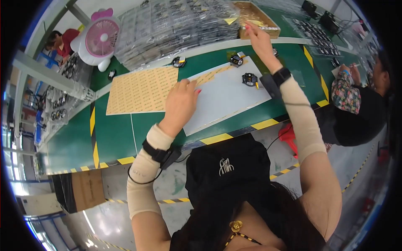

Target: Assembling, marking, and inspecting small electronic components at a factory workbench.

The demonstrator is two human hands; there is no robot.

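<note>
Over the left edge of a white backing sheet [226,100] lies my left hand [181,102], its fingers bent and close together; anything under the fingertips is hidden. Tan adhesive strips [208,76] remain along that sheet's upper part. My right hand [260,42] reaches to the near side of an open cardboard box [273,32], with thumb and fingertips drawn together. What they hold, if anything, is too small to make out. Two round black watch-like parts, one at the sheet's top edge [236,61] and one on its right side [250,79], have small yellow tabs.
A tan printed adhesive sheet [142,90] lies at left, with another black round part [179,62] behind it. Stacked clear plastic trays [176,31] and a pink-and-white fan [100,39] stand at the back. A co-worker [360,100] sits at right; another person [67,44] is far left.
</note>
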